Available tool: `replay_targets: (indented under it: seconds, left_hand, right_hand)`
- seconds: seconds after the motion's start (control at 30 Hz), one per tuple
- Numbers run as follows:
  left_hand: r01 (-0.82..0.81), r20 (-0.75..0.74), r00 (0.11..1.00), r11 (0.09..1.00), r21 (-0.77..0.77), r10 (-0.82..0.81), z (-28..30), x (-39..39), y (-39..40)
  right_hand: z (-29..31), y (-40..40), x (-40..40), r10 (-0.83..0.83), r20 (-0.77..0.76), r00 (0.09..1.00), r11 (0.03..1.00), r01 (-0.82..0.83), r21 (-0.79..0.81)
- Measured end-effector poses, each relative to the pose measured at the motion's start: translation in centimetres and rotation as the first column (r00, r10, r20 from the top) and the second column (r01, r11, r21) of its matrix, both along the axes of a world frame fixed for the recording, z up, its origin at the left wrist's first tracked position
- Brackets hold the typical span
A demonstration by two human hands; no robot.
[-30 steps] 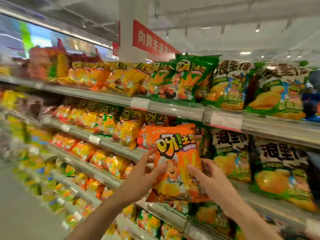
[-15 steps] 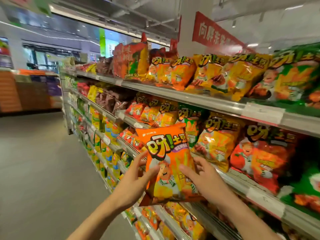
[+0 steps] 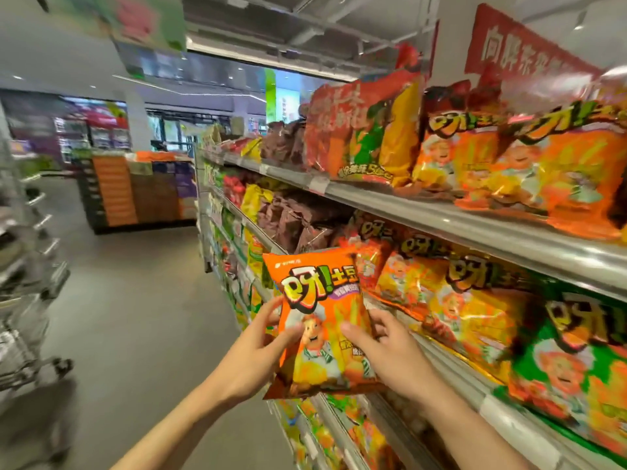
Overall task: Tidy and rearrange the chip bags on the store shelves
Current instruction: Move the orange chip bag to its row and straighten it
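An orange chip bag point(image 3: 319, 320) is gripped upright by the left hand point(image 3: 261, 347) and right hand point(image 3: 390, 354), just in front of the second shelf point(image 3: 441, 364).

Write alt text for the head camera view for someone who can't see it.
Two bare hands, left hand and right hand, hold an orange foil chip bag with a cartoon chef upright in front of grey metal store shelves packed with orange, red and green snack bags. A grey aisle floor stretches left.
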State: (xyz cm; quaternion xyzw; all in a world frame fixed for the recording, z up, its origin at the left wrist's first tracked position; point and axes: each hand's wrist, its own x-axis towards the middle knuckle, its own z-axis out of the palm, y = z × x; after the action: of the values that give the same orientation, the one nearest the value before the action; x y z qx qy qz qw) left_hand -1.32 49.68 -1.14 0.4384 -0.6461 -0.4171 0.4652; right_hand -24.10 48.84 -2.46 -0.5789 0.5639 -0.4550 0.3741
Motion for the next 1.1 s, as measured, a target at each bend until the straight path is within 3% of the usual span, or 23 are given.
replay_targets:
  seconds: [0.23, 0.4, 0.5, 0.77, 0.9, 1.1]
  left_hand:
    - [0.049, -0.063, 0.997, 0.999, 0.009, -0.048, 0.5, 2.6, -11.9]
    - [0.129, -0.008, 0.991, 0.989, -0.069, -0.130, 0.7, 3.6, -23.2]
    - [0.246, 0.033, 0.969, 0.967, -0.066, -0.244, 1.3, 4.4, -30.9]
    - [0.465, 0.071, 0.885, 0.875, -0.132, -0.460, 2.6, 3.3, -44.9]
    - [0.516, 0.140, 0.857, 0.829, -0.214, -0.497, 2.4, 1.4, -49.2]
    - [0.586, 0.208, 0.809, 0.779, -0.222, -0.550, 0.8, -1.9, -52.1]
  right_hand:
    - [-0.9, -12.2, 4.1, -0.073, -0.033, 0.997, 0.997, 0.072, -0.031]
    - [-0.3, -20.0, 6.4, -0.224, -0.069, 0.972, 0.974, 0.220, -0.060]
    - [0.7, -25.0, 8.1, -0.365, -0.091, 0.926, 0.931, 0.361, -0.064]
    - [4.0, -31.8, 10.5, -0.564, -0.223, 0.795, 0.826, 0.546, -0.143]
    - [4.0, -32.9, 10.4, -0.636, -0.445, 0.631, 0.757, 0.622, -0.200]
    - [2.8, -31.5, 9.5, -0.618, -0.755, 0.221, 0.729, 0.520, -0.445]
